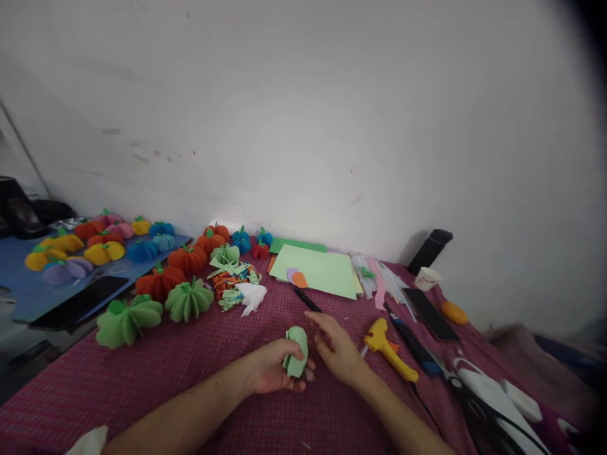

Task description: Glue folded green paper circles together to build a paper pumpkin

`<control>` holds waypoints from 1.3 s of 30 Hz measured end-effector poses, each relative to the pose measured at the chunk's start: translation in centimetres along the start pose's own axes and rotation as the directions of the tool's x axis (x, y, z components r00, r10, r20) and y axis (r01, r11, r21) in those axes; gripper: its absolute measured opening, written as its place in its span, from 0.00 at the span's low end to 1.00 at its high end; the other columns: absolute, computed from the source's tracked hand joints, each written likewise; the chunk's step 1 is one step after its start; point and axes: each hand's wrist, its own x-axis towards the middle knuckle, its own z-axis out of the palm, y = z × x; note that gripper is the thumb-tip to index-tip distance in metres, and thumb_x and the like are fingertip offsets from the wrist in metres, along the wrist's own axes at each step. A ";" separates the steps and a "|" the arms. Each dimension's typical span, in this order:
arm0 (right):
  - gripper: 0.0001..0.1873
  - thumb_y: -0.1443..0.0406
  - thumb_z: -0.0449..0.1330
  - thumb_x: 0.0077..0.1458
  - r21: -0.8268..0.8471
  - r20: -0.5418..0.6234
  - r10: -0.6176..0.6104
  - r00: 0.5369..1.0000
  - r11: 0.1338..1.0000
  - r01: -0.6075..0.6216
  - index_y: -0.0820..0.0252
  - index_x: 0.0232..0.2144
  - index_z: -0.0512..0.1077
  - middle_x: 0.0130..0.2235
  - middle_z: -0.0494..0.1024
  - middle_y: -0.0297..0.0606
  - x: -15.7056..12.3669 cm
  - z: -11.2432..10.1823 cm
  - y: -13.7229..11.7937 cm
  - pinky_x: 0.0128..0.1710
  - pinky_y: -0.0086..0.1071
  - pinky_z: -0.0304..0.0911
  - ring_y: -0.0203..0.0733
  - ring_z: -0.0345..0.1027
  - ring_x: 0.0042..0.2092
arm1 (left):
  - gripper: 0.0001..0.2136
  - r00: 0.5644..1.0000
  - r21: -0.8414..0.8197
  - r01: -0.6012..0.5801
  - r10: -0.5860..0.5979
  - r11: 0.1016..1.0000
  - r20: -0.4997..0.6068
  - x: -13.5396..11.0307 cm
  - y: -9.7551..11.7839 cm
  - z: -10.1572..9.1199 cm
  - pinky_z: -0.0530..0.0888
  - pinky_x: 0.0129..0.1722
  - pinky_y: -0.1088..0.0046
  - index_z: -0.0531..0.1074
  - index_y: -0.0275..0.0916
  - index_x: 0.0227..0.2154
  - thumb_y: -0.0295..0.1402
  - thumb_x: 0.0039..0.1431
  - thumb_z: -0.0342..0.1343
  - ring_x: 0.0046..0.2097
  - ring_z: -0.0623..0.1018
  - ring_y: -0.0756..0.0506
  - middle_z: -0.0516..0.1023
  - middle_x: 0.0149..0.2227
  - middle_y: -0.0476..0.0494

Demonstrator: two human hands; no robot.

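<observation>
My left hand (271, 368) grips a small bundle of light green paper pieces (296, 352), thumb on top and fingers curled beneath it. Just to the right hovers my right hand (339, 351), its fingers apart and holding nothing. The tip of a black pen-like tool (307, 299) lies beyond its fingertips. A yellow glue gun (386, 347) rests on the cloth to the right of that hand. Left of my hands sit light green paper pumpkins (188, 300), and near them are a crumpled white tissue (251, 297) and a heap of green and orange paper scraps (231, 282).
Light green paper sheets (317, 268) lie near the wall. Several coloured paper pumpkins stand on a blue board (23, 300) at the left. A phone (431, 315), a paper cup (427, 278), scissors (455, 382) and a white power strip (497, 404) are on the right.
</observation>
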 end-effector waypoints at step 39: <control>0.08 0.68 0.53 0.55 -0.035 -0.114 0.127 0.985 0.991 -0.132 0.57 0.35 0.72 0.36 0.73 0.37 -0.7 0.4 -3.2 0.37 0.30 0.63 0.38 0.68 0.38 | 0.15 0.961 -0.195 -0.276 0.275 0.941 -0.032 -1.2 0.6 1.9 0.69 0.40 0.71 0.72 0.38 0.39 0.41 0.61 0.45 0.38 0.73 0.49 0.76 0.38 0.46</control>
